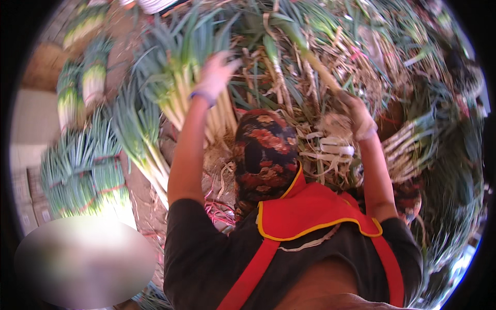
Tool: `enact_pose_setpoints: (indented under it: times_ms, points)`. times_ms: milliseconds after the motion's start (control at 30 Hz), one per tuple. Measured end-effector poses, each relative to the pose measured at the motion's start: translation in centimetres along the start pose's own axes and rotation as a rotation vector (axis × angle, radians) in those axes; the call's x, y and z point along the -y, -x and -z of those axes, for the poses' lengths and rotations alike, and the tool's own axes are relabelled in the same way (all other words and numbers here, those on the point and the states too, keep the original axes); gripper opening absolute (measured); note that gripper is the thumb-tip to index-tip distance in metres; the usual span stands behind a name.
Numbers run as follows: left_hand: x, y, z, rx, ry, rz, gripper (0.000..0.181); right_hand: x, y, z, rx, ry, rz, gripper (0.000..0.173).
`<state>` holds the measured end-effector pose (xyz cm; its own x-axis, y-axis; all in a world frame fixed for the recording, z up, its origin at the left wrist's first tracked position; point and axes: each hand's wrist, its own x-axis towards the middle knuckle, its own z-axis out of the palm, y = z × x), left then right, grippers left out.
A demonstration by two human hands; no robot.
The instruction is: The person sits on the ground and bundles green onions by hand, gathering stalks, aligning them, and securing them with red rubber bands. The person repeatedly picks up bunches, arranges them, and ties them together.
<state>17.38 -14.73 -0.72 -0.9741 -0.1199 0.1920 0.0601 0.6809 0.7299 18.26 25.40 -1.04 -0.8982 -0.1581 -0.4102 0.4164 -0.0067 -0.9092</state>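
Note:
My left hand (218,73), in a pale glove and blurred, is over a pile of trimmed long green onions (186,85) with white stems. Its fingers are apart and hold nothing that I can see. My right hand (354,110), in a dirty pale glove, grips one long green onion (319,71) near its root end. The stalk slants up and to the left, its leaves at the top. Below that hand lie roots, dry peelings and a white strap-like roll (337,147). Untrimmed green onions (277,75) with dry outer leaves are spread between the hands.
Tied onion bundles (87,182) stand at the left, near cardboard boxes (33,116). Pink twine (219,213) lies on the soil beside my flower-patterned knee (267,151). Another onion bunch (410,147) lies at the right, and dark netting covers the right edge.

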Motion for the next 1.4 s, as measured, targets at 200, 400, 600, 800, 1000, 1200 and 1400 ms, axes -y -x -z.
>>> enact_pose_setpoints:
  times_ms: [200, 400, 600, 800, 1000, 1200, 1400]
  points:
    - [-14.8, -6.2, -7.0, 0.508, 0.329, 0.171, 0.055, 4.5, 11.4, 0.1, 0.105, -0.3, 0.215, 0.052]
    - [-20.1, -7.7, -13.7, 0.481, 1.557, 0.329, 0.022, -1.7, 11.7, 2.3, 0.087, -0.034, 0.276, 0.031]
    - [-19.2, -6.8, -16.3, 0.587, 1.602, 0.356, 0.038, -3.2, 9.0, 2.2, -0.005, 0.292, 0.184, 0.036]
    - [-19.6, -5.6, -17.4, 0.556, 1.473, 0.188, 0.048, 5.7, -0.2, -0.7, -0.022, 0.064, 0.619, 0.041]
    - [-18.5, -6.9, -16.7, 0.577, 1.538, 0.331, 0.055, 7.5, -4.7, -1.2, 0.193, -0.359, 0.449, 0.031]
    - [-17.1, -8.6, -15.3, 0.422, 1.52, 0.494, 0.045, 7.8, -0.5, -2.6, 0.042, -0.249, 0.555, 0.017]
    - [-13.5, -11.0, -13.5, 0.209, 1.579, 0.381, 0.039, -1.2, -0.4, 4.4, -0.114, -0.347, 0.38, 0.017]
